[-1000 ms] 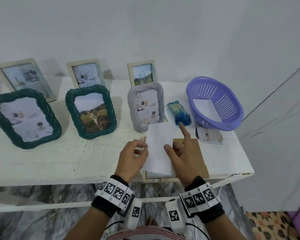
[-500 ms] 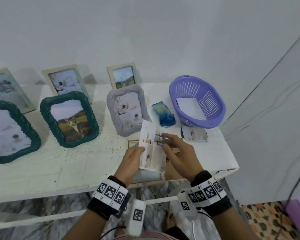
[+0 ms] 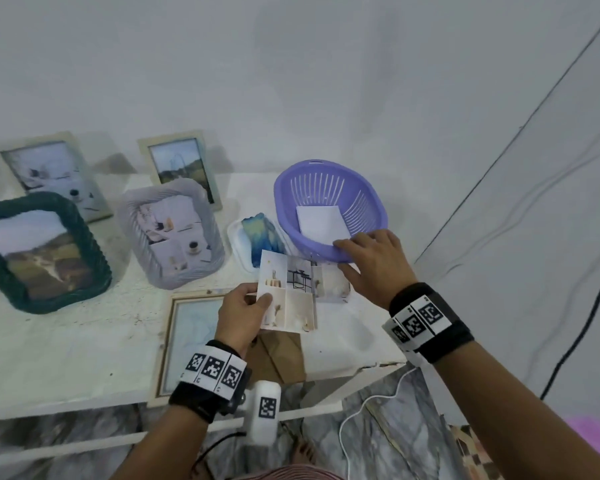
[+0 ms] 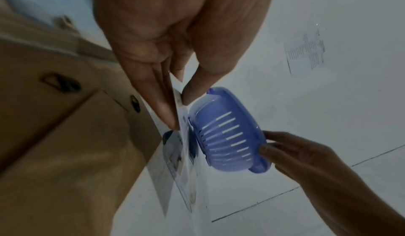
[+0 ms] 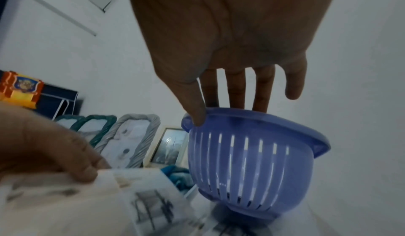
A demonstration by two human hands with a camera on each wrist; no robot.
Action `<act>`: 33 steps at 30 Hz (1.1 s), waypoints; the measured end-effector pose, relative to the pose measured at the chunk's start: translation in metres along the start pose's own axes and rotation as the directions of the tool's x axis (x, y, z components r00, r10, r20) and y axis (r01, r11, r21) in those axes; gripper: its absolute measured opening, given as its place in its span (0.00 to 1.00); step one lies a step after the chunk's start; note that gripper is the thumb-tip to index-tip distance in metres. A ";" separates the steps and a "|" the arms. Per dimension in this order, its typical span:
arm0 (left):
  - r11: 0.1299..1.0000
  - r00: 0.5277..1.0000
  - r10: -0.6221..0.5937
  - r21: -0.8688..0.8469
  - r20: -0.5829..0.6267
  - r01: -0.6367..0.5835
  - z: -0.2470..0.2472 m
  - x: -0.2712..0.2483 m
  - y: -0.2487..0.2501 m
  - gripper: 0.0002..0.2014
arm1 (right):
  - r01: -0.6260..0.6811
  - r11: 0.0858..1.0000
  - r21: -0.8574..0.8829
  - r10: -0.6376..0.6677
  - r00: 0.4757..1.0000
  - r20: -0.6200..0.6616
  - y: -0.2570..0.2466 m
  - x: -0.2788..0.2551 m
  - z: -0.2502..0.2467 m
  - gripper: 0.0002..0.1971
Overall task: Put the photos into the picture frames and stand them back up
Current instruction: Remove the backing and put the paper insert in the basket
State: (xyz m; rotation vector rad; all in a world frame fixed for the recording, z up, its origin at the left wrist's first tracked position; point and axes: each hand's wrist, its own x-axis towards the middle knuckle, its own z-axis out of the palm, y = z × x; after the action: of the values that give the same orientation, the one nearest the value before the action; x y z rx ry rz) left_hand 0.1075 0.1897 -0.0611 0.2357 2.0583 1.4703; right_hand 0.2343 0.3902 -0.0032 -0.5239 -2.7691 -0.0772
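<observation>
A person stands at a white table set against a white wall; the view looks down over both forearms, each with a black wristband carrying square printed markers.

The left hand pinches a photo by its left edge, thumb on the printed side and fingers behind, holding it above the table's front part; the photo shows a grid of small pale pictures. A second photo lies flat on the table just behind it, partly covered.

The right hand reaches forward with fingers straight and spread; its fingertips rest on the near rim of a purple slotted basket, and the thumb lies against the rim's outer side; it grasps nothing. A white sheet lies inside the basket.

Below the left hand an empty pale wooden frame lies flat at the table's front edge; a brown backing board lies beside it.

Standing at the back: a grey woven frame, a green woven frame, and two pale wooden frames, each with a picture inside. A blue and green cloth sits between the grey frame and the basket.
</observation>
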 end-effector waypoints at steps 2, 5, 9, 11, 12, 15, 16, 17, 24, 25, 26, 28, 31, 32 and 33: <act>1.000 1.000 -0.007 0.024 -0.006 0.007 0.013 0.001 0.001 0.09 | 0.006 0.999 0.053 -0.003 0.998 -0.055 0.010 0.008 -0.006 0.14; 0.999 1.000 0.011 0.036 -0.001 -0.011 0.034 0.001 0.011 0.07 | 0.014 0.991 0.132 -0.004 0.997 -0.077 0.022 0.018 -0.014 0.15; 0.991 0.998 0.056 0.126 -0.026 -0.053 0.055 -0.001 0.022 0.06 | 0.020 0.981 0.195 -0.009 0.998 -0.056 0.031 0.021 -0.017 0.15; 0.991 0.997 0.068 0.116 -0.041 -0.063 0.063 -0.006 0.022 0.06 | 0.017 0.977 0.212 -0.007 0.999 -0.049 0.033 0.019 -0.017 0.15; 0.994 0.997 0.065 0.092 -0.041 -0.061 0.066 -0.007 0.021 0.07 | 0.018 0.976 0.215 -0.007 0.999 -0.053 0.034 0.019 -0.016 0.15; 0.991 0.999 0.046 0.124 -0.025 -0.042 0.072 -0.001 0.021 0.08 | 0.019 0.973 0.230 -0.006 0.998 -0.059 0.037 0.018 -0.014 0.15; 0.988 0.999 0.038 0.150 -0.024 -0.034 0.074 0.003 0.023 0.09 | 0.021 0.972 0.236 -0.006 0.998 -0.062 0.038 0.018 -0.014 0.16; 0.984 0.999 0.029 0.179 -0.024 -0.024 0.075 0.008 0.026 0.10 | 0.023 0.970 0.242 -0.008 0.998 -0.063 0.038 0.018 -0.013 0.16; 0.969 0.999 0.014 0.248 -0.031 -0.006 0.081 0.032 0.037 0.16 | 0.058 0.968 0.245 -0.036 0.995 -0.094 0.032 0.009 -0.005 0.16; 0.965 1.000 0.006 0.264 -0.025 0.001 0.081 0.034 0.036 0.17 | 0.070 0.970 0.233 -0.050 0.995 -0.092 0.030 0.006 -0.003 0.16; 0.959 1.000 0.001 0.284 -0.019 0.005 0.081 0.034 0.035 0.17 | 0.081 0.972 0.221 -0.064 0.995 -0.083 0.029 0.004 0.000 0.16; 0.940 1.000 0.012 0.342 -0.008 -0.009 0.079 0.035 0.032 0.16 | 0.091 0.975 0.201 -0.082 0.995 -0.053 0.025 -0.002 0.005 0.17; 0.905 0.998 0.062 0.421 0.020 -0.065 0.074 0.034 0.031 0.10 | 0.097 0.979 0.182 -0.096 0.995 -0.012 0.018 -0.009 0.013 0.19; 0.893 0.996 0.077 0.442 0.033 -0.084 0.073 0.034 0.031 0.09 | 0.097 0.979 0.180 -0.097 0.995 -0.009 0.016 -0.010 0.015 0.19; 0.886 0.995 0.086 0.453 0.045 -0.097 0.071 0.035 0.031 0.08 | 0.095 0.979 0.181 -0.094 0.995 -0.010 0.015 -0.011 0.017 0.18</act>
State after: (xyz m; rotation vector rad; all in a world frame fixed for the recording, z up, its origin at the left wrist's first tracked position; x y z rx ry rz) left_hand 0.1130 0.2748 -0.0608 0.5403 2.3770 1.0048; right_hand 0.2447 0.4022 -0.0232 -0.3450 -2.7629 0.1521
